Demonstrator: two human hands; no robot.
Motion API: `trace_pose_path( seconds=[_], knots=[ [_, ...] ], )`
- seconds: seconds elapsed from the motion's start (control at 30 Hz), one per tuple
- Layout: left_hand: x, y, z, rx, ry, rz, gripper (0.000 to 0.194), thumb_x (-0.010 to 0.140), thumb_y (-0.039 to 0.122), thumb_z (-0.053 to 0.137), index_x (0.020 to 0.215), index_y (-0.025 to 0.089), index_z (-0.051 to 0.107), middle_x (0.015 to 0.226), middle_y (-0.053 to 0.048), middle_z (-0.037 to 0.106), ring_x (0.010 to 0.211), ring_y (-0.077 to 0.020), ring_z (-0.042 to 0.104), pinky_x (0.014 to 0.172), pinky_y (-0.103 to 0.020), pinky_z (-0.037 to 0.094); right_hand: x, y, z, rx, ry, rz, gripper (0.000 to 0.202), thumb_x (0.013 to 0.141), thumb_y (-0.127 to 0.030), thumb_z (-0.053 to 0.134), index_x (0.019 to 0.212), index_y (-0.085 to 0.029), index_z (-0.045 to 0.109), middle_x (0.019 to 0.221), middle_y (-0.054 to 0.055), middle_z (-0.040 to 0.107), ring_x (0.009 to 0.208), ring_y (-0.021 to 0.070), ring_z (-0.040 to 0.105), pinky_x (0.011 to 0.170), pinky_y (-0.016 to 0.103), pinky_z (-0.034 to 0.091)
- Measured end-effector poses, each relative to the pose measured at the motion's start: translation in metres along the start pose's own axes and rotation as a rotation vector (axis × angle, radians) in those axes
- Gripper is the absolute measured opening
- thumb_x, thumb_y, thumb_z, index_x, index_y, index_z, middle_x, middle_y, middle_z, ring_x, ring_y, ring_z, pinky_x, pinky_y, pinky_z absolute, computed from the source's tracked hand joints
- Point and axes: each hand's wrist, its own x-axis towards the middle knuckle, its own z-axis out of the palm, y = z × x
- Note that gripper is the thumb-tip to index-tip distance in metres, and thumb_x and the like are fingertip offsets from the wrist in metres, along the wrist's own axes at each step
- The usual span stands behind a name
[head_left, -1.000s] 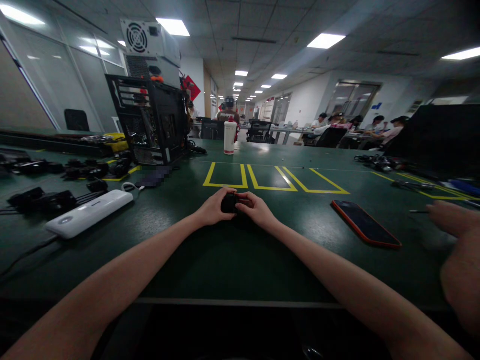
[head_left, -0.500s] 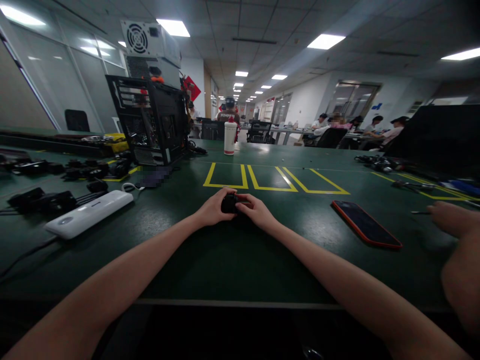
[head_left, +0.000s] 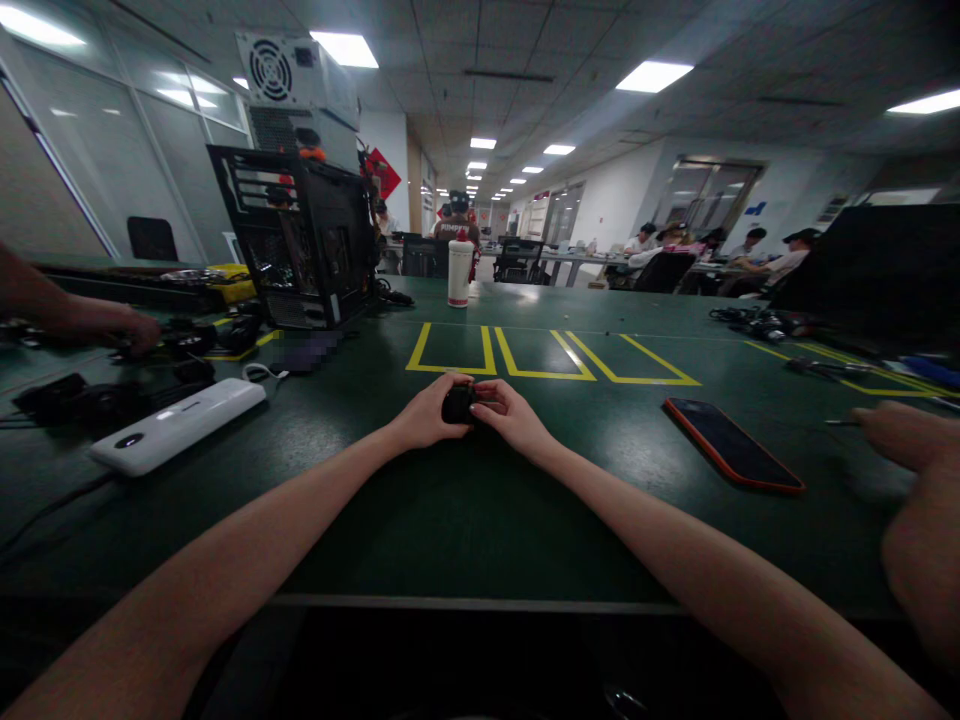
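Observation:
A small black object (head_left: 457, 404) is held between both hands, low over the green table (head_left: 450, 520). My left hand (head_left: 429, 414) wraps round its left side, thumb below and fingers above. From the right, the fingertips of my right hand (head_left: 510, 413) are pinched together against the object's right edge; whether they grip it or something smaller is too small to tell. Beyond the hands, yellow tape outlines (head_left: 540, 376) mark the tabletop.
A white power strip (head_left: 180, 425), black adapters (head_left: 75, 400) and an open computer case (head_left: 300, 240) stand left. A white cup (head_left: 459, 272) is behind. Right lies an orange-edged phone (head_left: 731, 443). Other people's hands reach in at left (head_left: 97, 320) and right (head_left: 907, 435).
Another person's hand has come in at the left, over the black adapters. My hands have stayed in nearly the same place round the black object.

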Motion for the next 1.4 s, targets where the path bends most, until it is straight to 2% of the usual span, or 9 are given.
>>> trace_pose_path(
  seconds=[0.13, 0.23, 0.53, 0.67, 0.77, 0.93, 1.1, 1.23, 1.4],
  knots=[
    [-0.0007, 0.0021, -0.0007, 0.006, -0.011, -0.019, 0.057, 0.061, 0.024, 0.064, 0.112, 0.019, 0.038, 0.111, -0.006, 0.049, 0.103, -0.0208, 0.049, 0.089, -0.035, 0.038, -0.0014, 0.0013, -0.0015, 0.059, -0.077, 0.037, 0.033, 0.067, -0.019, 0.059, 0.098, -0.018, 0.048, 0.104, 0.006, 0.054, 0.098, 0.0164, 0.054, 0.09, 0.036, 0.041],
    [-0.0011, 0.0023, -0.0013, 0.003, -0.01, -0.015, 0.058, 0.061, 0.023, 0.063, 0.112, 0.019, 0.038, 0.112, -0.005, 0.049, 0.103, -0.0204, 0.049, 0.09, -0.035, 0.038, -0.0048, -0.0009, -0.0012, 0.101, -0.101, -0.002, 0.034, 0.064, -0.015, 0.062, 0.094, -0.019, 0.047, 0.102, 0.003, 0.052, 0.097, 0.016, 0.055, 0.088, 0.035, 0.042],
    [-0.0004, -0.0002, -0.0005, 0.004, 0.0, 0.004, 0.059, 0.061, 0.026, 0.065, 0.112, 0.02, 0.038, 0.111, -0.006, 0.049, 0.102, -0.0206, 0.049, 0.09, -0.035, 0.038, -0.0015, -0.001, 0.0007, 0.021, -0.033, -0.019, 0.02, 0.069, -0.022, 0.058, 0.085, -0.018, 0.047, 0.087, 0.002, 0.055, 0.087, 0.014, 0.056, 0.082, 0.034, 0.045],
    [-0.0006, 0.0, -0.0004, 0.002, 0.003, 0.006, 0.059, 0.061, 0.024, 0.065, 0.112, 0.019, 0.038, 0.111, -0.005, 0.049, 0.102, -0.0201, 0.049, 0.089, -0.034, 0.038, -0.0011, 0.0016, 0.0007, -0.015, -0.024, -0.029, 0.03, 0.068, -0.019, 0.059, 0.095, -0.019, 0.047, 0.098, 0.004, 0.055, 0.095, 0.0156, 0.055, 0.087, 0.035, 0.043],
    [-0.0008, -0.0002, -0.0005, 0.001, 0.0, 0.0, 0.058, 0.061, 0.023, 0.064, 0.112, 0.019, 0.038, 0.111, -0.006, 0.049, 0.102, -0.0203, 0.049, 0.089, -0.034, 0.038, -0.0025, 0.0012, -0.0002, 0.018, -0.069, -0.012, 0.033, 0.067, -0.016, 0.059, 0.098, -0.018, 0.048, 0.104, 0.006, 0.054, 0.1, 0.0168, 0.053, 0.091, 0.037, 0.04],
    [-0.0008, -0.0016, -0.0003, 0.009, -0.001, -0.003, 0.059, 0.06, 0.024, 0.065, 0.112, 0.02, 0.038, 0.112, -0.006, 0.049, 0.103, -0.0204, 0.049, 0.09, -0.035, 0.038, -0.0054, -0.0001, -0.0013, 0.092, -0.112, -0.04, 0.032, 0.064, -0.014, 0.062, 0.092, -0.019, 0.047, 0.101, 0.003, 0.053, 0.1, 0.0158, 0.053, 0.09, 0.035, 0.041],
    [0.0004, -0.0022, -0.0001, 0.003, 0.004, 0.006, 0.059, 0.06, 0.026, 0.066, 0.112, 0.02, 0.038, 0.112, -0.005, 0.049, 0.103, -0.0201, 0.048, 0.091, -0.035, 0.037, -0.0048, -0.0011, 0.0001, 0.053, -0.055, -0.027, 0.018, 0.071, -0.023, 0.056, 0.086, -0.019, 0.047, 0.093, 0.002, 0.055, 0.09, 0.0141, 0.056, 0.083, 0.033, 0.044],
    [0.0006, -0.0004, -0.0006, 0.003, 0.003, -0.002, 0.059, 0.06, 0.026, 0.065, 0.112, 0.02, 0.038, 0.111, -0.005, 0.049, 0.102, -0.0201, 0.049, 0.091, -0.035, 0.037, -0.002, -0.0001, -0.0003, -0.024, -0.012, -0.01, 0.025, 0.07, -0.022, 0.057, 0.094, -0.018, 0.048, 0.096, 0.004, 0.055, 0.092, 0.0152, 0.055, 0.084, 0.034, 0.044],
    [-0.0004, 0.0013, -0.0015, -0.002, -0.007, -0.006, 0.058, 0.06, 0.024, 0.065, 0.112, 0.019, 0.038, 0.112, -0.006, 0.048, 0.103, -0.0202, 0.048, 0.09, -0.035, 0.038, -0.0025, 0.0038, -0.003, -0.002, -0.076, 0.0, 0.032, 0.069, -0.019, 0.058, 0.099, -0.018, 0.048, 0.106, 0.006, 0.053, 0.099, 0.0167, 0.054, 0.088, 0.036, 0.042]
  ],
)
